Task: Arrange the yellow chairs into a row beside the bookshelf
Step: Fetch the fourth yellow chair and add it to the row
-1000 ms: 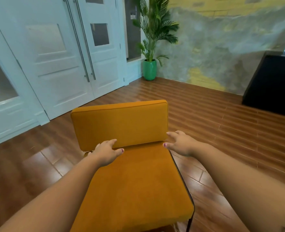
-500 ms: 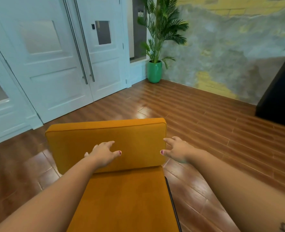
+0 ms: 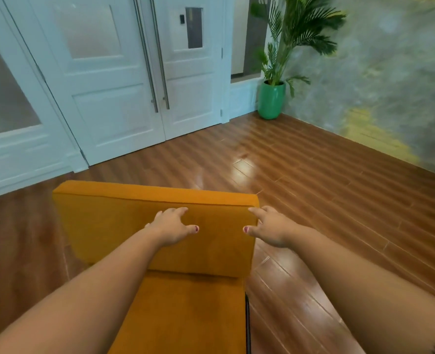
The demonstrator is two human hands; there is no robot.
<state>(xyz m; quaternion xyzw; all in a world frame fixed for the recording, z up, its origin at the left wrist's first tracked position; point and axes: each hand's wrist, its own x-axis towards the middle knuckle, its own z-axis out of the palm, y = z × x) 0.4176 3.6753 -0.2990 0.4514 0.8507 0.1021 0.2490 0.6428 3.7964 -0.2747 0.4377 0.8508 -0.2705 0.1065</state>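
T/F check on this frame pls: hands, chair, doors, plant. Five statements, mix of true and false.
1. The left hand and right hand are both open, fingers spread. True.
2. The left hand grips the seat of the yellow chair. False: it is spread in front of the backrest and grips nothing.
3. The plant stands in a green pot. True.
4. The white double doors stand open. False: they are shut.
5. Two yellow chairs are in view. False: only one is.
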